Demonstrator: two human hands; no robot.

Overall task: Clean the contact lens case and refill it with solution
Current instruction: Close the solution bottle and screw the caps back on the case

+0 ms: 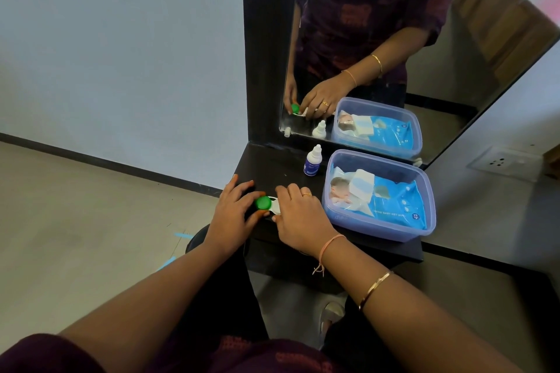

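Note:
A white contact lens case (275,206) lies on the black shelf (272,163) between my two hands. Its left well carries a green cap (263,202). My left hand (235,215) has thumb and fingers closed around that green cap. My right hand (300,219) covers and holds the right half of the case, so that side is hidden. A small white solution bottle (312,160) with a blue label stands upright, capped, further back on the shelf, apart from both hands.
A clear plastic tub (424,221) holding a blue pack of baby wet wipes (394,203) sits on the shelf's right half. A mirror (394,39) rises behind the shelf. The shelf's front edge is just under my wrists. A wall socket (500,160) is at right.

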